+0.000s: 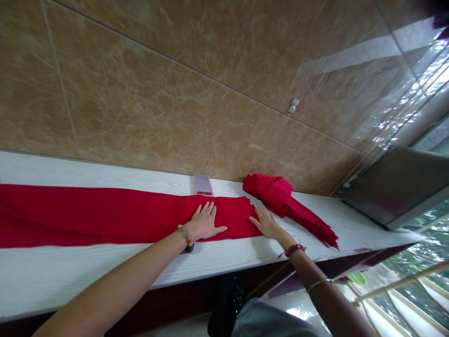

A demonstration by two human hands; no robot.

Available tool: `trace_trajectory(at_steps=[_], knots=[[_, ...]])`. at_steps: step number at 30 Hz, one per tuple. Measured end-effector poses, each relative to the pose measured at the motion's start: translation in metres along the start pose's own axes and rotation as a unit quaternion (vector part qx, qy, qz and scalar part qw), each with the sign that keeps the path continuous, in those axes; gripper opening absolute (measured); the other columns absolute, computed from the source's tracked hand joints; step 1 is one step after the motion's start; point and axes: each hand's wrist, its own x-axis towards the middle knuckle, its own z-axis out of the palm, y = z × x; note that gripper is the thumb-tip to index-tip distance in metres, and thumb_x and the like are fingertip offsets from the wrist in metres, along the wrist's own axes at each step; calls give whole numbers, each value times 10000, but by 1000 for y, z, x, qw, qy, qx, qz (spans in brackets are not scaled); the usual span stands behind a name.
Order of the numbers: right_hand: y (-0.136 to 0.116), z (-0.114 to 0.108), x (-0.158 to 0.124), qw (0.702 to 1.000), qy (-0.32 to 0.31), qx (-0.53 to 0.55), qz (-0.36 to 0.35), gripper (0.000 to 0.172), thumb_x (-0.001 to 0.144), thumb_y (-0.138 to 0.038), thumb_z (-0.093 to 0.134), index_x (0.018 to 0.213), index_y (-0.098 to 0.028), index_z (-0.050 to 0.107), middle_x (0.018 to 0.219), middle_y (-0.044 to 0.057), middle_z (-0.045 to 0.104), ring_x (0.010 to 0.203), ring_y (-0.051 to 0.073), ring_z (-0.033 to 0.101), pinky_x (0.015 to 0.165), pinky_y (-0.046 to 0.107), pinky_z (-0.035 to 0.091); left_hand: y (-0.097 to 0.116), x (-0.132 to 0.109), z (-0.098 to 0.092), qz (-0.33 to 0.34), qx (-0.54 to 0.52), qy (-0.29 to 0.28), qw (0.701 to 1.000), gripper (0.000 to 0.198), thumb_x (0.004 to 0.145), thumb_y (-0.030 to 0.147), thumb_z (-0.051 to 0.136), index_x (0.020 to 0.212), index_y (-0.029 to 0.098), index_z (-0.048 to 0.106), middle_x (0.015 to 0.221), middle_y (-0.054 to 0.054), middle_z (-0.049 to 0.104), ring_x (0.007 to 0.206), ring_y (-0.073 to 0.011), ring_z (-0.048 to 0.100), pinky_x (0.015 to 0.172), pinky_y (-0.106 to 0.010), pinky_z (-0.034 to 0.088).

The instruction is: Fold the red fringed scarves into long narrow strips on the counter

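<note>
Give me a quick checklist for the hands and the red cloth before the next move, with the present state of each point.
1. Left hand open and flat on the long red cloth: ok.
2. Right hand open at the fringed end: ok, its thumb reaching toward the cloth.
3. Whole length in view: not ok, it runs off the picture's left edge.
4. Cloth smooth: not ok, faint creases show toward the left.
5. Bundled red cloth off the long one: ok, it lies beyond the right hand, near the wall.
6. Small grey packet free of the cloth: cannot tell, its near edge meets the cloth's far edge.
</note>
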Motion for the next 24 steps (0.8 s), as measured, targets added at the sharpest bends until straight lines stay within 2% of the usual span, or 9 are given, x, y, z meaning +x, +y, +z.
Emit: trace_trajectory(at_steps=[3, 6, 11, 14, 17, 21, 24], knots=[[-21, -6, 7, 997, 53, 32, -53, 590, 882, -441, 267, 1348, -79, 259, 1406, 191, 240, 1306, 274, 155, 1015, 500, 209, -2, -8, -10, 3, -2, -23, 1000, 905, 758, 672, 301, 1362, 8, 186, 1435, -181, 80, 1323, -297, 40, 1052, -471, 71], [-60, -9, 15, 982, 71, 83, -151, 553, 892, -424, 266, 1356, -123, 253, 1398, 186, 265, 1304, 267, 167, 1004, 511, 233, -9, -21, -22, 0, 2, -48, 999, 918, 745, 672, 342, 1368, 21, 164, 1437, -180, 39, 1322, -305, -8, 1042, -503, 48], [-119, -15, 18, 959, 39, 127, -250, 567, 864, -410, 383, 1336, -107, 298, 1390, 191, 279, 1299, 268, 191, 1005, 493, 266, -38, -57, -35, -24, 22, -53, 998, 892, 750, 637, 396, 1385, 79, 113, 1445, -160, -11, 1318, -310, -50, 1028, -528, 84], [-140, -23, 8, 930, -5, 135, -342, 521, 832, -360, 472, 1282, -109, 399, 1346, 164, 375, 1264, 237, 292, 1011, 416, 306, -65, -88, -40, -21, 45, -48, 998, 852, 751, 578, 471, 1392, 155, 103, 1456, -140, 6, 1319, -316, -19, 1018, -520, 152], [-155, -30, -9, 898, -27, 148, -414, 450, 828, -335, 493, 1243, -164, 457, 1279, 109, 474, 1180, 203, 422, 972, 363, 373, -92, -118, -50, 2, 73, -51, 996, 719, 781, 444, 522, 1374, 203, 196, 1449, -133, 137, 1308, -290, 144, 1009, -435, 246], [-169, -32, -25, 876, 12, 111, -470, 305, 842, -244, 470, 1113, -144, 566, 1123, 111, 590, 1033, 197, 539, 878, 341, 449, -114, -143, -64, 47, 135, -51, 988, 423, 814, 152, 465, 1234, 197, 445, 1241, -93, 456, 1099, -183, 468, 911, -286, 380], [-175, -32, -26, 860, 43, 78, -503, 277, 841, -151, 435, 1077, -118, 575, 1027, 117, 628, 936, 190, 580, 808, 328, 476, -121, -151, -67, 53, 196, -39, 978, 406, 785, 39, 418, 1149, 196, 502, 1118, -74, 523, 982, -170, 534, 798, -264, 440]])
